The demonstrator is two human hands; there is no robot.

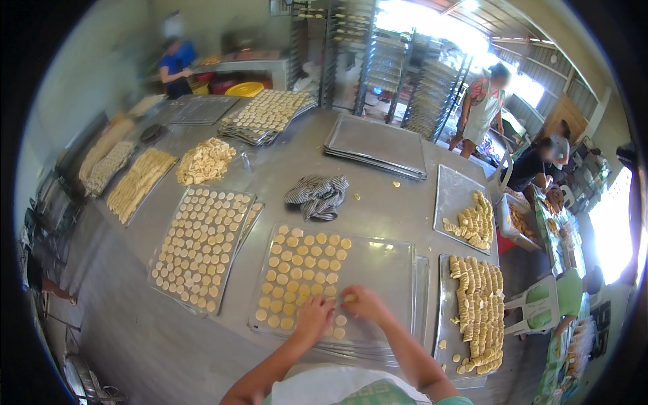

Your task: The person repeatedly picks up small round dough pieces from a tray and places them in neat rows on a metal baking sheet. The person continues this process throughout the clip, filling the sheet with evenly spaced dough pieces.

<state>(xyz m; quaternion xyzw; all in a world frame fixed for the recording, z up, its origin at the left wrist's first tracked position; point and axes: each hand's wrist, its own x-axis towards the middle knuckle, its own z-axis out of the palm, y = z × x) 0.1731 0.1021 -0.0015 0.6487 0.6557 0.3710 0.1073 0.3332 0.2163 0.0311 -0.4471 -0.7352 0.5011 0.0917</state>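
Note:
Before me on the metal table lies a baking tray, its left half covered with rows of round flat dough pieces. My left hand is over the rows near the tray's front edge, its fingertips at a dough round. Just to its right, my right hand has a small dough round between thumb and fingers. Two loose rounds lie below, between my wrists. On a tray to the right stand long rows of stacked dough rounds. Whether my left fingers grip a piece is hidden.
A filled tray lies left, with a heap of dough scraps behind it. A striped cloth and stacked empty trays lie beyond. Another tray with dough rounds sits right. Several people are around the room, near tall racks.

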